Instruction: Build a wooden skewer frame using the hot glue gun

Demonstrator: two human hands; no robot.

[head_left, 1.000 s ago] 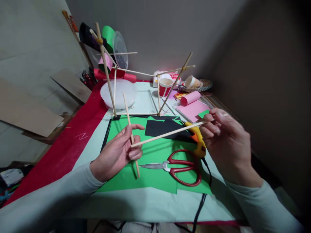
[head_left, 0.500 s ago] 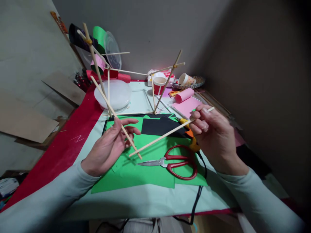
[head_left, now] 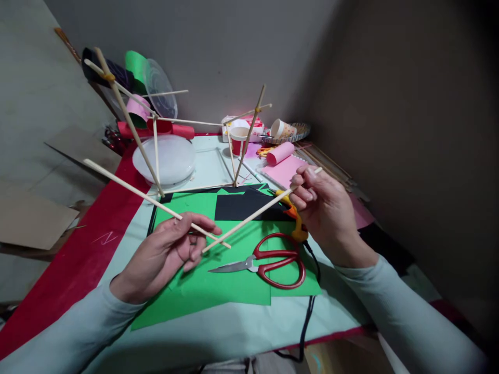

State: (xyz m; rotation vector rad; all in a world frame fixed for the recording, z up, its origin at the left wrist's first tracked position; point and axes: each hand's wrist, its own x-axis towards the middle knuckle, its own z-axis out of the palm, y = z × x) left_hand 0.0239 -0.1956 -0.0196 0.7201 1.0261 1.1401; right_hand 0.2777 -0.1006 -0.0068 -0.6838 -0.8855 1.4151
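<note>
- One wooden stick (head_left: 136,191) is pinched in the left hand (head_left: 167,254), pointing to 10 o'clock.
- A second stick (head_left: 253,214) is gripped by the right hand (head_left: 323,208); the tips cross above the green paper (head_left: 202,285).

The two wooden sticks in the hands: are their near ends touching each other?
Cannot tell. In the head view, the left stick and right stick cross near their tips, but depth there is unclear.

The scene is dim and evenly lit, with soft light falling from above onto the tabletop (head_left: 234,322), where the green paper (head_left: 218,280) shows brightest. The right side sinks into dark vignette and brown shadow. A faint pinkish glow marks the back wall behind the red cup (head_left: 238,140). Wide-angle distortion bends the edges and stretches the sleeves. Focus is soft throughout, with no hard glare.
</note>
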